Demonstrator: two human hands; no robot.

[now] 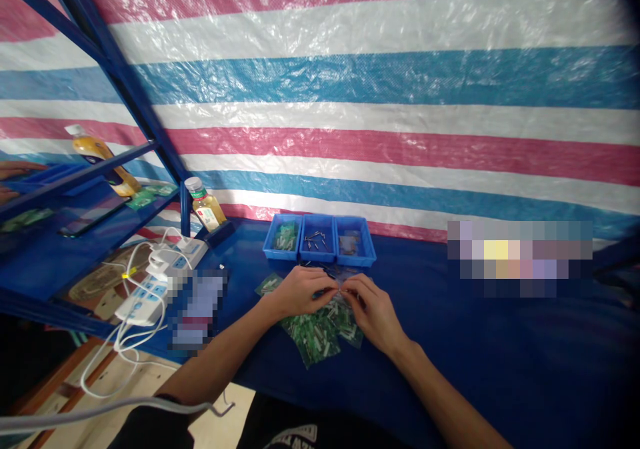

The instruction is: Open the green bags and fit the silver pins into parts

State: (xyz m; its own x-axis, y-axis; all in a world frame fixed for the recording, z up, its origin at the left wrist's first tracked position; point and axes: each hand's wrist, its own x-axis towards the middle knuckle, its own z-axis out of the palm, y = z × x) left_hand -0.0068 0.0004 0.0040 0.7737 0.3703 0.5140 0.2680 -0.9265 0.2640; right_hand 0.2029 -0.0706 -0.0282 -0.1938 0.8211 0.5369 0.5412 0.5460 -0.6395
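Observation:
My left hand (303,290) and my right hand (373,312) meet fingertip to fingertip above the table, each closed in a pinch. Whatever lies between the fingers is too small to make out. Under and in front of them spreads a pile of small clear packets with green and white contents (314,335). Just beyond the hands stand three joined blue bins. Similar green packets fill the left bin (281,255), a few thin metal pieces lie in the middle bin (319,257), and small flat clear or brownish pieces sit in the right bin (356,260).
A white power strip (143,300) with tangled cables lies at the left, beside a blurred-out phone-like object (200,312). A drink bottle (206,205) stands by the blue frame post. At the right is another blurred-out item (520,257). A striped plastic sheet (380,115) hangs behind the blue table (465,342).

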